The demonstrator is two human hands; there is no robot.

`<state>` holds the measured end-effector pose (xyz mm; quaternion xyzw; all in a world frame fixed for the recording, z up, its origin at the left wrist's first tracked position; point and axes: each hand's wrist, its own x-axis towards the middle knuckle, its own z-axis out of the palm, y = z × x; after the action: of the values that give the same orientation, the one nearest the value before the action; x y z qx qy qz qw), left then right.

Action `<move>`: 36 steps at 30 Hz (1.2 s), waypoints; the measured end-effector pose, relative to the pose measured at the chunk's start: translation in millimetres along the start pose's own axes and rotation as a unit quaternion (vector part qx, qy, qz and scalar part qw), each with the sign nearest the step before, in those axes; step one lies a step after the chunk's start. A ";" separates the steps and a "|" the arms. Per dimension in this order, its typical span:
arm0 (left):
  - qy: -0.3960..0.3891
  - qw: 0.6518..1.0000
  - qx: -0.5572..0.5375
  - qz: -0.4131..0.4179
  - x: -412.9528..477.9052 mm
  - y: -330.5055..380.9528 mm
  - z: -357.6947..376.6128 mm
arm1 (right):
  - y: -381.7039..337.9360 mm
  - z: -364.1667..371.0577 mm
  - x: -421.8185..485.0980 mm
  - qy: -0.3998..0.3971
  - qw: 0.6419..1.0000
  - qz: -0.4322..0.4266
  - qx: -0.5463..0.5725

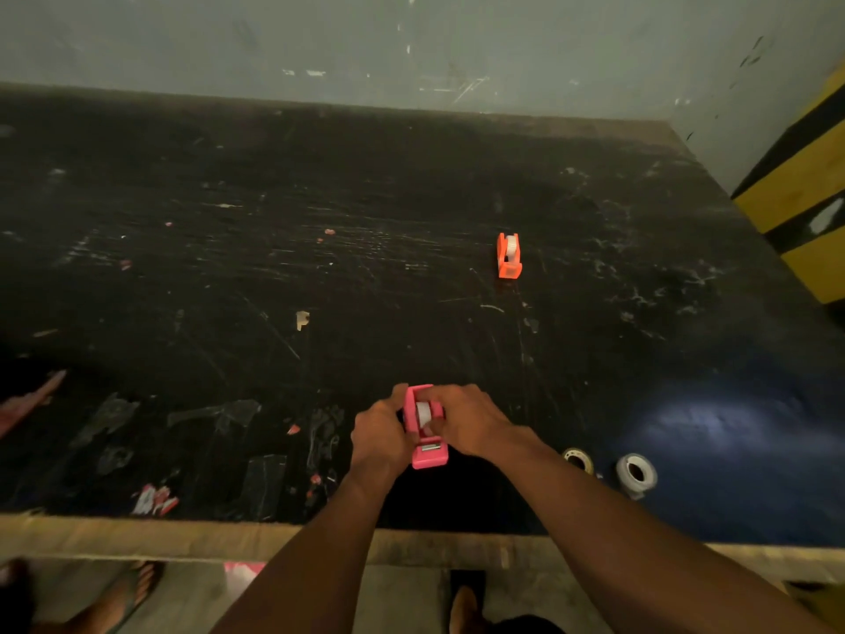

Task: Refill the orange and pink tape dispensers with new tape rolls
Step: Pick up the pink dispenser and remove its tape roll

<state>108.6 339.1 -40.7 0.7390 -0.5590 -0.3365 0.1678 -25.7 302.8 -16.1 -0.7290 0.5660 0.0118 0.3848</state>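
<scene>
Nearest the camera, a sandalled foot [132,588] stands on the floor at lower left, just below the desk's worn pale front edge. Both bare forearms reach up over that edge to the pink tape dispenser [427,432], which sits near the front of the black, scratched desk [320,267], its cutter end pointing toward the person. The left hand [382,434] wraps the dispenser's left side, its grip closed on the body with the thumb up along the far end. The right hand [471,421] covers the right side, fingers curled over the top and pressing at the white tape roll [423,413] seated in the dispenser's cradle, so this grip too is closed on the dispenser. Just right of the right forearm, two loose rolls lie flat on the desk: a yellowish-rimmed roll [578,459] and, beside it, a grey-white roll [636,473]. Scraps of tape and pink-red paper bits litter the desk's left front. Farther back and to the right, well apart from the hands, the orange tape dispenser [509,256] stands alone with a white roll showing in it. Behind the desk rises a grey scuffed wall [411,43], and a yellow-and-black striped post [804,185] stands at the far right.
</scene>
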 end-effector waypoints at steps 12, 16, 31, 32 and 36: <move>-0.002 0.998 0.063 -0.022 -1.4 10.9 -2.3 | -4.1 2.0 -16.2 0.055 0.998 -0.009 -0.011; -0.018 0.992 0.126 -0.014 -4.6 14.8 -8.2 | -6.1 -3.3 -32.2 0.087 0.996 -0.014 -0.017; -0.126 0.953 -0.276 -0.021 -49.7 19.6 8.3 | -3.2 3.3 -102.4 0.157 0.987 0.038 -0.005; -0.132 0.952 -0.276 -0.015 -52.5 20.4 12.5 | -0.5 5.0 -106.8 0.159 0.986 0.042 -0.006; -0.135 0.952 -0.274 -0.007 -63.2 25.1 28.7 | 15.9 11.2 -119.9 0.168 0.984 0.058 0.002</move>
<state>61.7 394.1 -26.0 0.6160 -0.4579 -0.5745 0.2844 -77.3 406.1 21.6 -0.6854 0.6642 -0.0901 0.2844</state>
